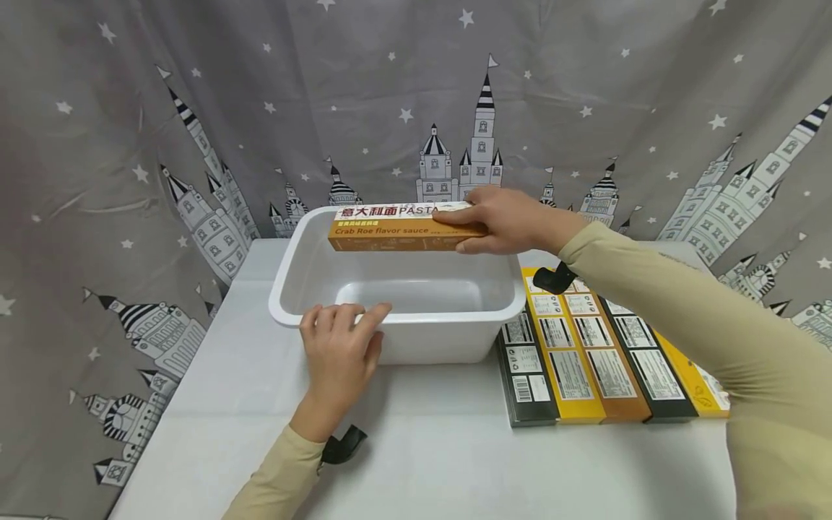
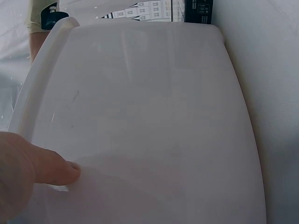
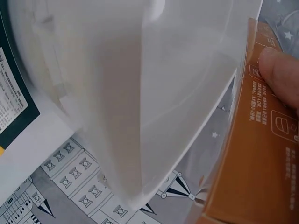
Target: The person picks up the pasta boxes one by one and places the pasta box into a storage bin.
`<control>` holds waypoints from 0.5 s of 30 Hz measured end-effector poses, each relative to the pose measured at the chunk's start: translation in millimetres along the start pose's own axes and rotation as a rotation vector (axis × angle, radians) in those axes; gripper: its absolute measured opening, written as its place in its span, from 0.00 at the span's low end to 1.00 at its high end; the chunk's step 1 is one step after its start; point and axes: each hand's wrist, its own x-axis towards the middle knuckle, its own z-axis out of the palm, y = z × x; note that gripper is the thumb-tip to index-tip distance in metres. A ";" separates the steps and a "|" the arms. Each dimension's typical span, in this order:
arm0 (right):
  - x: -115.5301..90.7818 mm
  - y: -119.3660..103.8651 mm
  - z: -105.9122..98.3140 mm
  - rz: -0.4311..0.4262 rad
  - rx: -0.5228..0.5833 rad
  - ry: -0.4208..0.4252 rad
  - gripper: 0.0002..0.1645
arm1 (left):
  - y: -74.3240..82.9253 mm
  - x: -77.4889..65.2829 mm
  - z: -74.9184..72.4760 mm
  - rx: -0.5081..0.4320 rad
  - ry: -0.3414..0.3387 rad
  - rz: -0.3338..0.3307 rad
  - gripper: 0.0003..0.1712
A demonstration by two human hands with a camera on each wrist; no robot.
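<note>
My right hand (image 1: 507, 220) grips one end of an orange-brown and white pasta box (image 1: 396, 230), labelled Crab Roe flavor sauce. The box is level, above the back part of a white plastic tub (image 1: 429, 339). In the right wrist view a finger presses on the orange side of the box (image 3: 252, 135). At the tub's front left rim rests my left hand (image 1: 341, 354), fingers over the edge. Its thumb (image 2: 56, 168) lies against the tub's outer wall in the left wrist view. The visible floor of the tub is bare.
Right of the tub, several long pasta boxes (image 1: 591, 354) in black, yellow and brown lie side by side under my right forearm. A white table (image 1: 442, 448) carries everything. Behind hangs a grey curtain (image 1: 364, 87) printed with castles and stars.
</note>
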 end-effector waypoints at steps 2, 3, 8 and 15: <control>2.1 -0.9 1.4 -0.009 -0.003 -0.004 0.36 | 0.4 0.3 -0.3 0.000 -0.004 -0.002 0.22; 2.9 -1.6 1.7 -0.010 -0.004 -0.008 0.36 | 0.5 0.4 -0.4 0.000 -0.008 -0.002 0.22; 9.6 -3.8 5.0 -0.038 -0.015 -0.020 0.36 | 0.8 1.2 -0.9 0.004 -0.015 -0.008 0.22; 22.4 -9.3 5.6 -0.063 -0.019 -0.070 0.35 | 0.5 0.5 -1.2 0.010 -0.009 -0.007 0.22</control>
